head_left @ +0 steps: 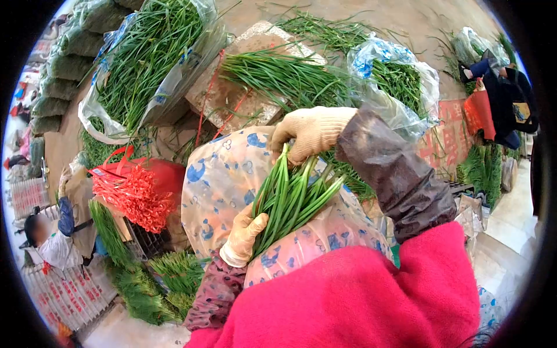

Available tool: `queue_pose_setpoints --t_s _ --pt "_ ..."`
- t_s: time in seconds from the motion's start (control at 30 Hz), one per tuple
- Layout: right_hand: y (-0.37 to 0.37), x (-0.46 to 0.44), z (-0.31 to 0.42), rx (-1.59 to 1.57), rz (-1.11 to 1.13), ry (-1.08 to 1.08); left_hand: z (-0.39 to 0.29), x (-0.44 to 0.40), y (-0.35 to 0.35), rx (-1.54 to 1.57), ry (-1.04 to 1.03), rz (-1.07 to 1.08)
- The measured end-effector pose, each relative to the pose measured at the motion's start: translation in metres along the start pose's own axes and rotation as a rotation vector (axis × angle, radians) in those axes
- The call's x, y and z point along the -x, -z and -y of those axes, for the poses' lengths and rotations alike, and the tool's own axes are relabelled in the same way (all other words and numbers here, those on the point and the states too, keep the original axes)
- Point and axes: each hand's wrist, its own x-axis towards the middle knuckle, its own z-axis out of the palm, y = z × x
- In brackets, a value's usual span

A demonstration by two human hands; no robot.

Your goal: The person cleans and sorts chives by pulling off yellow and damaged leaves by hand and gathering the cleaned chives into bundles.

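Observation:
A bunch of green chives (293,200) lies across my lap, over a patterned plastic apron (223,180). My left hand (243,235), in a pale glove, wraps round the lower left side of the bunch. At its upper end my right hand (313,133), in a knitted cream glove, has its fingers curled and pinched on some stalk ends. Those fingertips are partly hidden behind the hand. Just beyond my knees, a loose pile of chives (284,72) rests on a stone slab (255,43), with red ties (235,113) hanging over its side.
A large plastic bag of chives (145,64) stands at upper left, another bag (394,78) at upper right. Red ties (136,194) are heaped by a red bag (168,174) on my left. Bundled chives (177,272) lie below. One person (58,238) sits far left; another (499,98) is at right.

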Motion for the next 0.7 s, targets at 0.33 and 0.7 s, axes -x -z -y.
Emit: queue_pose_setpoints --t_s 0.33,0.7 --pt "-0.020 -0.008 -0.002 0.298 -0.506 -0.168 -0.001 -0.006 -0.003 -0.131 -0.057 -0.111" --pt "0.009 0.096 -0.142 0.666 -0.631 -0.816 -0.002 -0.002 -0.002 -0.160 -0.068 -0.253"
